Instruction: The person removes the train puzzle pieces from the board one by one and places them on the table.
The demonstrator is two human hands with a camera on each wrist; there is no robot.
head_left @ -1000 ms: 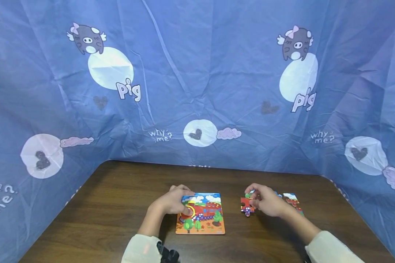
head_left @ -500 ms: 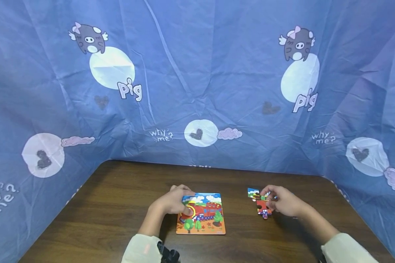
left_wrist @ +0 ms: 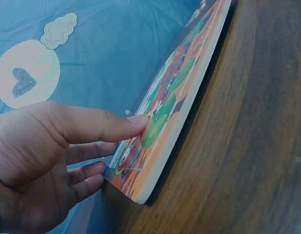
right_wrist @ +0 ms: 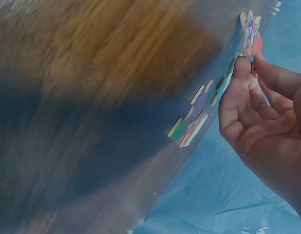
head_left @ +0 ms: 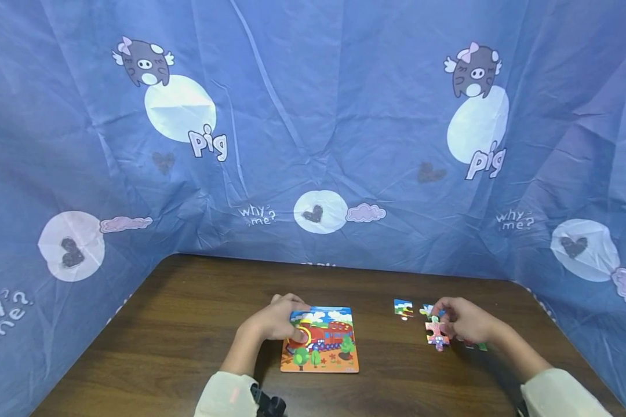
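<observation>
My left hand (head_left: 276, 318) is at the left side of a train picture puzzle board (head_left: 328, 359) lying on the table. In the left wrist view the thumb (left_wrist: 133, 126) presses on the picture, with the other fingers curled at the board's edge. To the right, my right hand (head_left: 466, 321) pinches a red jigsaw piece (head_left: 436, 331) between thumb and fingertips; in the right wrist view this piece (right_wrist: 249, 34) stands tilted up over the table. A blue and white jigsaw piece (head_left: 403, 307) lies left of that hand, and another jigsaw piece (head_left: 426, 310) shows behind its fingertips.
More jigsaw pieces (head_left: 478, 346) lie partly hidden under the right hand; the right wrist view shows joined or overlapping pieces (right_wrist: 192, 114) there. The brown wooden table (head_left: 214, 295) is enclosed by a blue printed cloth (head_left: 313, 156) at the back and sides.
My right hand has moved to the right with the red jigsaw piece, uncovering the blue and white piece at the left. My left hand stays at the puzzle board.
</observation>
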